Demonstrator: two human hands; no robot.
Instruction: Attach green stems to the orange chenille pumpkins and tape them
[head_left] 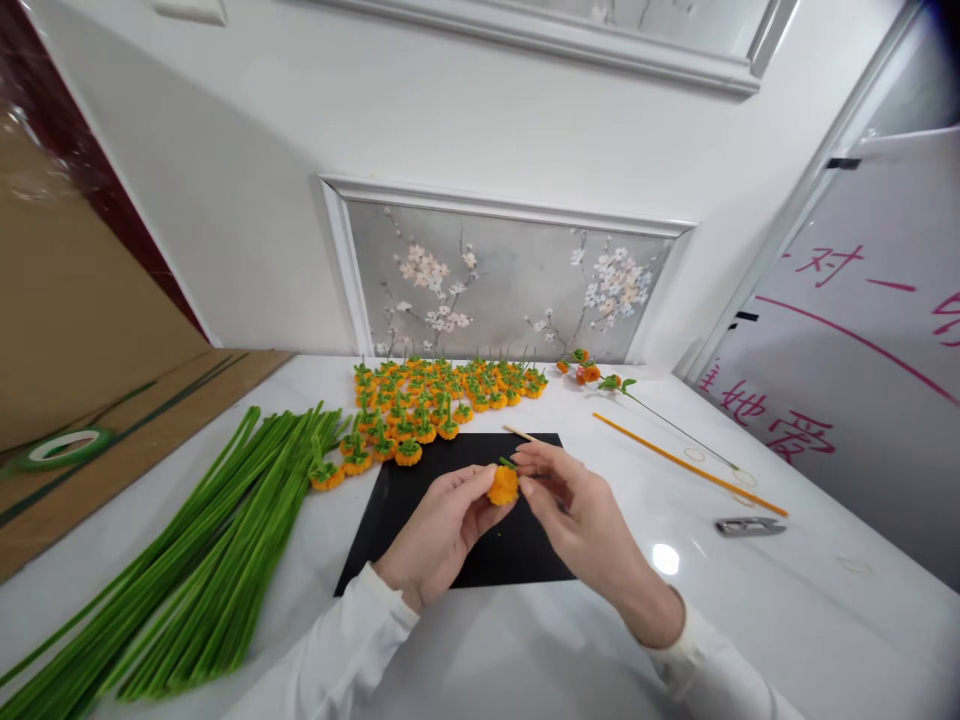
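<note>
A small orange pipe-cleaner flower (503, 486) is pinched between the thumb and fingers of my left hand (442, 525), above a black mat (480, 570). My right hand (581, 520) meets the flower from the right, its thumb and curled fingers closed at the flower's edge. A short green pipe-cleaner end (508, 463) sticks out behind the flower, close to the right fingertips. Just beyond the right fingers a thin wooden stick (517, 433) shows; its other end is hidden behind the hand.
Several orange flowers with green stems (420, 400) stand along the back. Green pipe cleaners (225, 560) are heaped at left, beyond them green tape (67, 450). At right are an orange pipe cleaner (690, 464), thread snips (750, 526) and a stemmed flower (589, 373).
</note>
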